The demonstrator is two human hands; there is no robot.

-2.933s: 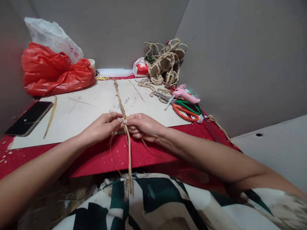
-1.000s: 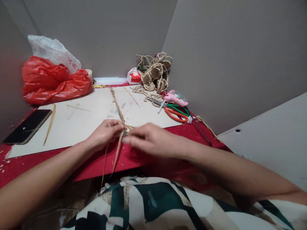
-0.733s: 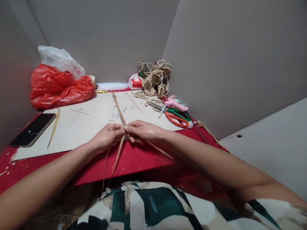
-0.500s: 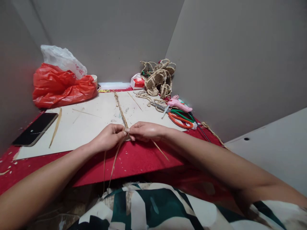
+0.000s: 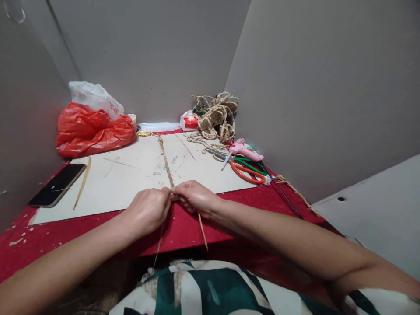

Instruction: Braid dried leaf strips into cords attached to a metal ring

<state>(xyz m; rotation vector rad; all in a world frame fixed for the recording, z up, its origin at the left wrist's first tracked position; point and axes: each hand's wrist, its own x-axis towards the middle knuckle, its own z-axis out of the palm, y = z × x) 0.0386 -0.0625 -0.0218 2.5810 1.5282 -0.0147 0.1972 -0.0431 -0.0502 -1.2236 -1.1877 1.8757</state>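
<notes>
A thin braided straw cord (image 5: 165,158) lies along the white board (image 5: 124,179), running from the back toward me. My left hand (image 5: 148,210) and my right hand (image 5: 196,197) meet at its near end, both closed, pinching loose straw strands. One strand (image 5: 202,231) hangs from under my right hand over the red tabletop. Another thin strand (image 5: 158,248) drops below my left hand toward my lap.
A black phone (image 5: 57,185) and a loose straw strip (image 5: 82,182) lie at the left. Red and white plastic bags (image 5: 93,129) sit at the back left. A heap of braided cord (image 5: 216,116), a pink glue gun (image 5: 244,150) and orange and green scissors (image 5: 247,168) are at the right.
My right hand swung out and came back to the braid's end. Both hands have drawn closer to the board's near edge, and the loose strands have shifted under the hands.
</notes>
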